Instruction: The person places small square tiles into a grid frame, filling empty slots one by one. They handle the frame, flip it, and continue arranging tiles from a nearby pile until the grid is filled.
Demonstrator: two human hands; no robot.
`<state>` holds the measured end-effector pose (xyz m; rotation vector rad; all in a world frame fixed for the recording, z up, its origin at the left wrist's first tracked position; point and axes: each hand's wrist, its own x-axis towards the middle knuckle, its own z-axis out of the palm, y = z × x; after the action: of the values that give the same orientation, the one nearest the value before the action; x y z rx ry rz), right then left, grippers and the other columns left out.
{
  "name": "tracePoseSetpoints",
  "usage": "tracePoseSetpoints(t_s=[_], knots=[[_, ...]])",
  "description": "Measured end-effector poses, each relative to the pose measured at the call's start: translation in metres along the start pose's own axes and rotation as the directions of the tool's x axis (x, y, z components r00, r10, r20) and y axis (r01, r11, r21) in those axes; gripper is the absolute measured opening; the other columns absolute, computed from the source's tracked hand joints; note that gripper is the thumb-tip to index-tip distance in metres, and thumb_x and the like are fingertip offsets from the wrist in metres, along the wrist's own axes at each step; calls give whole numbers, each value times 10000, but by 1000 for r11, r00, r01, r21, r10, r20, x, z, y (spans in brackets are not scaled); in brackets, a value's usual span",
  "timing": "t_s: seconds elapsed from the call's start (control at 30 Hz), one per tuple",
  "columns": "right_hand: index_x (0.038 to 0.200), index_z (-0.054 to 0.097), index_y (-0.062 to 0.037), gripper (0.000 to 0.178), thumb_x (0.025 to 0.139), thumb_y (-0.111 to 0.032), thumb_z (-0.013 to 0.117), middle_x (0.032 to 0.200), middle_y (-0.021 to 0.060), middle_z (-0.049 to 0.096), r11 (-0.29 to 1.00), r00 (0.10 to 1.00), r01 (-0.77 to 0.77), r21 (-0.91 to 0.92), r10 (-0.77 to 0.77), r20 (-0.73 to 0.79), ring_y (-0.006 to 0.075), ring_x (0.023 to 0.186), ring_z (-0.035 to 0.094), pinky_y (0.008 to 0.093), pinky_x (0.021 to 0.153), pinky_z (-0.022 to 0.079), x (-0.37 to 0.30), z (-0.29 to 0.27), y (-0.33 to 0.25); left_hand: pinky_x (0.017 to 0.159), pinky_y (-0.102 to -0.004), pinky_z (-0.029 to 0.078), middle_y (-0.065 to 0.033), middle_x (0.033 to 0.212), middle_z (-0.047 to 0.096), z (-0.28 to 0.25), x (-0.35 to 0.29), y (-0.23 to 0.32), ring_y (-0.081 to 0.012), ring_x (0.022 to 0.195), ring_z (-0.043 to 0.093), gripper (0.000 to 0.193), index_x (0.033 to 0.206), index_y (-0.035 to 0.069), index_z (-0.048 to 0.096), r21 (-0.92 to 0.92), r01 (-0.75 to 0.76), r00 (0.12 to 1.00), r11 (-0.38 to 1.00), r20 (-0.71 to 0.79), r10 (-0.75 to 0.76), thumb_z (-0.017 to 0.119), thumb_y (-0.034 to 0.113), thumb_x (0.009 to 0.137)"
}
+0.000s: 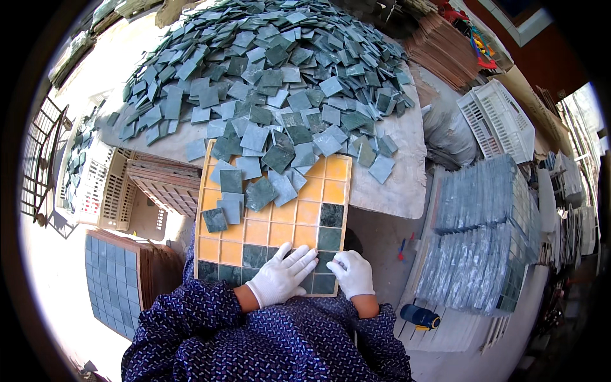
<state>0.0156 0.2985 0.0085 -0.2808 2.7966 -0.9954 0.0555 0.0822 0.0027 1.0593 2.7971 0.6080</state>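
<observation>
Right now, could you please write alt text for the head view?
Two white-gloved hands, left hand and right hand, press green tiles into an orange grid tray. Behind it, a heap of loose green tiles covers the table.

Hard daylight falls from the upper left, bleaching the floor at the left edge and glaring off the pale tabletop. The tile heap stays sharp at centre, but straight edges bend toward the black round rim. The right side sinks into shade, where the shelves look soft, perhaps blurred.
</observation>
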Motion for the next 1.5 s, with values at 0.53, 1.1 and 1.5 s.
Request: tracePoseSetpoints(t_s=[0.53, 1.1, 1.5], knots=[[1230, 502, -76, 570, 751, -281, 733, 1131, 134, 565, 836, 876, 412, -364, -472, -93, 315, 1005, 581, 407, 836, 494, 124, 44, -93, 866, -406, 447, -97, 1092, 586, -67, 18, -89, -297, 1013, 536, 545, 1189, 53, 547, 49, 524, 756, 850, -487, -438, 737, 208, 702], [1024, 612, -90, 216, 827, -171, 650, 1012, 138, 593, 948, 948, 315, -42, -312, 66, 331, 910, 603, 409, 793, 498, 63, 5, -38, 715, -387, 500, -170, 858, 654, -36, 1, -67, -349, 794, 626, 143, 961, 16, 662, -544, 311, 803, 779, -289, -522, 595, 88, 858], [1151, 600, -80, 487, 730, -264, 765, 1180, 130, 513, 892, 925, 379, -246, -364, 106, 284, 920, 609, 395, 774, 520, 44, 12, -36, 802, -387, 495, -92, 1122, 559, -24, -27, -46, -294, 966, 585, 222, 987, 101, 582, -175, 138, 923, 975, -333, -191, 658, 163, 788]])
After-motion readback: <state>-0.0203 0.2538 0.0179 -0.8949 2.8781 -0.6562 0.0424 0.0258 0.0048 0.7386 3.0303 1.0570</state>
